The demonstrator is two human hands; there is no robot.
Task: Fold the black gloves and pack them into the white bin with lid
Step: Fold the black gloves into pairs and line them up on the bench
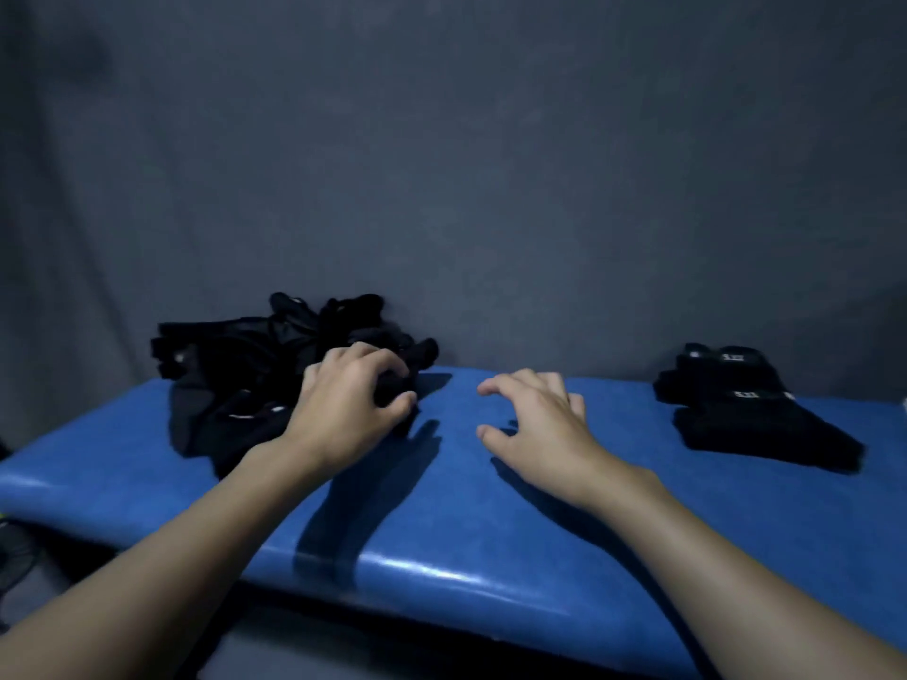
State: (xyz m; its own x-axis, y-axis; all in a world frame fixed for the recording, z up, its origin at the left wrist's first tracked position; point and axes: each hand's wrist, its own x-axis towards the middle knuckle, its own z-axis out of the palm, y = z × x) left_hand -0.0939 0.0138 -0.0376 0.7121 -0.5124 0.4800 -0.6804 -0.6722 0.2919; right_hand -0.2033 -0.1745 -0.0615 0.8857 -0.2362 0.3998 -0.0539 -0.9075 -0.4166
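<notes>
A loose heap of black gloves [245, 355] lies at the back left of the blue padded bench [441, 507]. My left hand [348, 404] grips a black glove [397, 385] at the heap's right edge, fingers and thumb curled round it. My right hand [535, 419] hovers just above the bench's middle, fingers spread and slightly bent, holding nothing. A stack of folded black gloves [746, 409] with small white labels sits at the right. No white bin is in view.
A grey cloth backdrop [491, 164] hangs right behind the bench. The bench's front edge runs diagonally from lower right to left. Dark objects lie on the floor at the far left [14, 547].
</notes>
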